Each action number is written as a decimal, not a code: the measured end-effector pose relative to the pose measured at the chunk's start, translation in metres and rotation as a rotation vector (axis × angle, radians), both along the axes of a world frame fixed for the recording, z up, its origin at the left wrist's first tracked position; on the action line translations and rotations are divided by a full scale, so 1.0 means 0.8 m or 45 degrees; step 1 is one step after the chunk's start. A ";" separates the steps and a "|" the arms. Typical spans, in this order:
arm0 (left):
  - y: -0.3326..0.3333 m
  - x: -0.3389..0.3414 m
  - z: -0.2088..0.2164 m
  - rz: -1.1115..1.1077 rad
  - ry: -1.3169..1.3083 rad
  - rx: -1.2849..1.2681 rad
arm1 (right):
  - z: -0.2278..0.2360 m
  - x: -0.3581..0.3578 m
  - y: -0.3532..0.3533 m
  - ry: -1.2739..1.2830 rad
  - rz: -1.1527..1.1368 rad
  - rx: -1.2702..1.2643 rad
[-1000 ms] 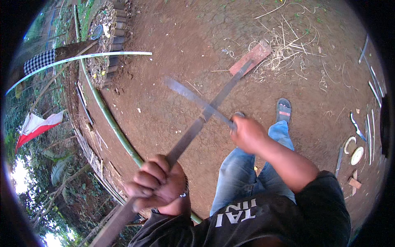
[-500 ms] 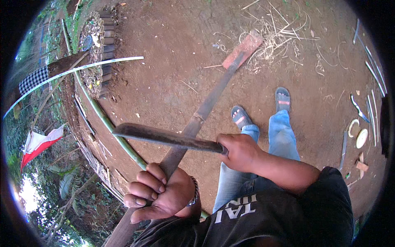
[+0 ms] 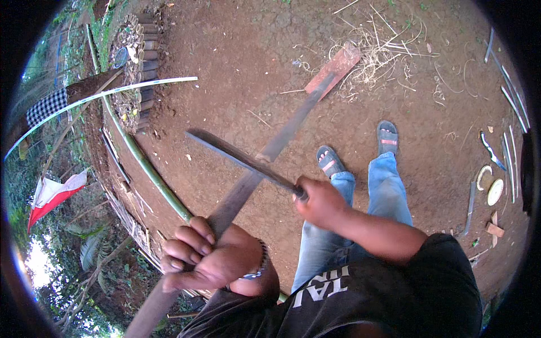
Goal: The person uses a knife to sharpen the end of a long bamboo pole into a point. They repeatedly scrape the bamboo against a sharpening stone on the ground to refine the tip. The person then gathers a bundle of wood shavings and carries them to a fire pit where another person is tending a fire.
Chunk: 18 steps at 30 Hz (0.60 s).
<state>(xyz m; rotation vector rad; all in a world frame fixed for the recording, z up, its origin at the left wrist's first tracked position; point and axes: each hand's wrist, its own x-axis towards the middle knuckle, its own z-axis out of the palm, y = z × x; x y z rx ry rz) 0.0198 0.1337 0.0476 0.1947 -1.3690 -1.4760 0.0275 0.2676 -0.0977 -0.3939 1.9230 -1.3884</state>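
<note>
A long brown bamboo pole (image 3: pixel 296 124) runs slantwise from the lower left up to a flat reddish slab (image 3: pixel 345 58) on the ground, where its far end rests. My left hand (image 3: pixel 205 256) is wrapped round the near part of the pole, fingers curled over it. In my right hand (image 3: pixel 320 203) is the dark handle of a machete, gripped in a closed fist. The machete blade (image 3: pixel 228 151) lies across the pole near a node, its tip pointing to the upper left. Whether the edge bites into the pole I cannot tell.
Pale shavings (image 3: pixel 389 53) lie heaped beside the slab. A green bamboo pole (image 3: pixel 149 169) stretches along the left, near a red-and-white flag (image 3: pixel 59 197). On the right are a saw blade (image 3: pixel 470 208), a round pale disc (image 3: pixel 495 192), a wooden cross-shaped piece (image 3: pixel 495 229) and several strips.
The machete has slid farther up the pole, away from my left hand, and its blade has turned to a steeper slant. My left hand and the pole have shifted slightly left.
</note>
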 end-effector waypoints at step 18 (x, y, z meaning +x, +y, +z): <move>0.012 0.009 -0.004 0.021 0.046 0.025 | 0.032 0.015 0.007 0.298 0.166 -0.086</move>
